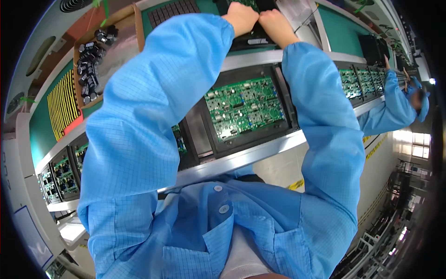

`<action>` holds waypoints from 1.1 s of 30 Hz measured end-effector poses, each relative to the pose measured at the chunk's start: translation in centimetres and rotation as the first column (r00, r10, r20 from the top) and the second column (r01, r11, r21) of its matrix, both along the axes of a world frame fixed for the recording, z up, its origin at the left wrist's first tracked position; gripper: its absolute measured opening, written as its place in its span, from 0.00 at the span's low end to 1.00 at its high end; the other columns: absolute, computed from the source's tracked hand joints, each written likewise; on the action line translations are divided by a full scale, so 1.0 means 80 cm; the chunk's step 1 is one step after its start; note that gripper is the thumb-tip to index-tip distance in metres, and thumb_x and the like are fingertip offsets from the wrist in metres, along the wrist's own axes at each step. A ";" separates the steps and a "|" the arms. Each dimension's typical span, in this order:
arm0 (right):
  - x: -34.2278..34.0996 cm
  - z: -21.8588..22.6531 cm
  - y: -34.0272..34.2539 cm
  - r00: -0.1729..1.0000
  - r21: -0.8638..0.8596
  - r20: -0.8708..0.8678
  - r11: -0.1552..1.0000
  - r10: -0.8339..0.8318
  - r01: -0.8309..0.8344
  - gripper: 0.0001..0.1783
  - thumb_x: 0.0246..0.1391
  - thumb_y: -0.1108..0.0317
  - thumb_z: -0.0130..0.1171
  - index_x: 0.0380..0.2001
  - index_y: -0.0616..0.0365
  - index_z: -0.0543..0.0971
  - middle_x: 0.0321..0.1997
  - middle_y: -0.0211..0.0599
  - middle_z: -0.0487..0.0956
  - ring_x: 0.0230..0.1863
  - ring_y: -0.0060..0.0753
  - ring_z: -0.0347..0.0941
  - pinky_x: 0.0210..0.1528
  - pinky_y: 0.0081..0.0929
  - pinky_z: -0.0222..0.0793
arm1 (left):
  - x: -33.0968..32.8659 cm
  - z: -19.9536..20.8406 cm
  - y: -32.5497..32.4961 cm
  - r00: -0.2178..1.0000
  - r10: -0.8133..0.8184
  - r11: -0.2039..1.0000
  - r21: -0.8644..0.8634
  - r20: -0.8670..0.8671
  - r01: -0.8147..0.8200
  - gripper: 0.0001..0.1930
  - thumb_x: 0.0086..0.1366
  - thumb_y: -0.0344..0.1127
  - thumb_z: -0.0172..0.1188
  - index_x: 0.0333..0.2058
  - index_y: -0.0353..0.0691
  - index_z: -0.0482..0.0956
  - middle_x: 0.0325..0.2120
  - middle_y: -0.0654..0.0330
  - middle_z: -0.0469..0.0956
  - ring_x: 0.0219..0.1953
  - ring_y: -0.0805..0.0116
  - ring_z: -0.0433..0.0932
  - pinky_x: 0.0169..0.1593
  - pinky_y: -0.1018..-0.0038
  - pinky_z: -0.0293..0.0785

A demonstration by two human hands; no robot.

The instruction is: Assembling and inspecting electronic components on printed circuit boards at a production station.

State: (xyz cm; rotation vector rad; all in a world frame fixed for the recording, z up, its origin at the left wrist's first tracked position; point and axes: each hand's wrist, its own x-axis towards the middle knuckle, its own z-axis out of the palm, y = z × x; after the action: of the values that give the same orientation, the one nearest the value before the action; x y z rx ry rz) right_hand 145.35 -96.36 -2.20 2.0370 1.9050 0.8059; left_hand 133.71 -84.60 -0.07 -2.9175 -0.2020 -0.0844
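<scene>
My left hand (242, 19) and my right hand (276, 29) are side by side at the top of the view, over a black tray (254, 42) on the far side of the line. Both look closed, with fingers curled down; whatever they may hold is hidden. Part of a green circuit board (250, 3) shows just beyond my left hand. Below my hands, between my forearms, a green circuit board (244, 108) full of small components lies in a black carrier (251, 142) on the rail line.
At left a cardboard box (140, 28) holds black cylindrical components (88, 69), next to a yellow-and-black striped sheet (64, 104). A dark gridded tray (173, 13) sits behind my left arm. More boards (364, 81) line the rails; a co-worker in blue (395, 111) works at right.
</scene>
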 end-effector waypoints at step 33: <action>-0.109 0.023 -0.183 0.204 0.244 -0.960 0.934 0.194 0.260 0.07 0.62 0.73 0.62 0.40 0.65 0.85 0.47 0.35 0.87 0.49 0.26 0.83 0.52 0.26 0.77 | -0.297 -0.014 -0.092 0.945 -0.322 0.655 -0.706 0.059 0.268 0.08 0.62 0.35 0.66 0.36 0.38 0.83 0.34 0.55 0.83 0.44 0.52 0.81 0.48 0.59 0.79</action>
State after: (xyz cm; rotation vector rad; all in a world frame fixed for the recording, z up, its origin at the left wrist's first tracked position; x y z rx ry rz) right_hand 136.61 -111.01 -0.34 3.3199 2.2658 -0.5271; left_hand 109.95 -91.95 -1.22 -3.6978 0.3542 0.0699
